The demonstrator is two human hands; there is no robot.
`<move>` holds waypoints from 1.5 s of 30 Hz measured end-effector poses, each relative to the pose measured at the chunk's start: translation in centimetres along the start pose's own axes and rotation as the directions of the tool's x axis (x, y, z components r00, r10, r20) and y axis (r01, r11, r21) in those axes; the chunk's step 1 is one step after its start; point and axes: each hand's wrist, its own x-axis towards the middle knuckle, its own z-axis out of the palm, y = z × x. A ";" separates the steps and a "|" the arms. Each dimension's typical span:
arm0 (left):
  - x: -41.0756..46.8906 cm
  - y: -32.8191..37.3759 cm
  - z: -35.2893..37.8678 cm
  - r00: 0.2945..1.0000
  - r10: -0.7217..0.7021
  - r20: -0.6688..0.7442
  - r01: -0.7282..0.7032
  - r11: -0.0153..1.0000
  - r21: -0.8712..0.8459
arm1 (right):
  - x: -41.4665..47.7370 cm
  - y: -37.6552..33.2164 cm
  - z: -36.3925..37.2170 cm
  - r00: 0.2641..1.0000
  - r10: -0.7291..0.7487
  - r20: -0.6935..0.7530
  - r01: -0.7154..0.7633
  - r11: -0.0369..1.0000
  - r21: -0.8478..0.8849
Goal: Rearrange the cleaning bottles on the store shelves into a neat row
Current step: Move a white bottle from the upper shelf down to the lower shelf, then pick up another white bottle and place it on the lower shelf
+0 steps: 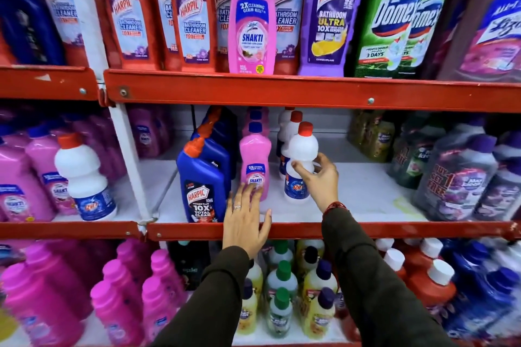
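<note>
On the middle shelf (352,229) stand three short rows of bottles: blue Harpic bottles (201,177) at the left, pink Shakti bottles (255,155) in the middle, white red-capped Rin bottles (300,155) at the right. My right hand (320,180) grips the front white bottle at its waist. My left hand (246,221) is spread flat, fingertips touching the lower label of the front pink bottle, holding nothing.
Red metal shelving with a white upright post (127,149). The upper shelf carries red Harpic bottles (191,14), one pink Shakti bottle (252,17), purple and green pouches. Dark bottles (456,175) crowd the middle shelf's right. White shelf floor (366,191) shows between. Small bottles fill the bottom shelf.
</note>
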 end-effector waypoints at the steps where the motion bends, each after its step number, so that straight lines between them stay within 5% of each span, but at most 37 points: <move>1: 0.0 0.0 0.0 1.000 -0.006 0.000 0.006 1.000 0.009 | 0.3 0.2 0.2 1.000 0.014 0.002 -0.014 1.000 0.003; 14: 0.2 -0.1 -0.3 0.999 0.018 -0.046 -0.017 1.000 0.023 | 1.8 1.4 0.5 0.995 0.054 0.084 -0.051 0.998 -0.036; 20: 0.1 0.1 -0.7 0.998 0.029 -0.050 -0.031 0.999 -0.028 | 0.2 1.7 -0.5 0.989 -0.009 0.150 0.041 0.978 -0.207; 27: -1.1 0.1 -2.2 0.994 0.093 -0.058 -0.102 0.978 -0.179 | -6.2 2.0 0.4 0.951 -0.298 0.078 0.277 0.714 -0.644; 36: -5.0 -4.2 -6.3 0.969 0.209 -0.133 -0.235 0.947 -0.220 | -12.4 0.3 4.2 0.931 -0.362 0.051 0.304 0.689 -0.658; 45: -7.9 -12.6 -11.0 0.967 0.103 -0.232 -0.148 0.971 -0.186 | -17.5 -3.7 10.8 0.868 -0.496 0.004 0.417 0.725 -0.548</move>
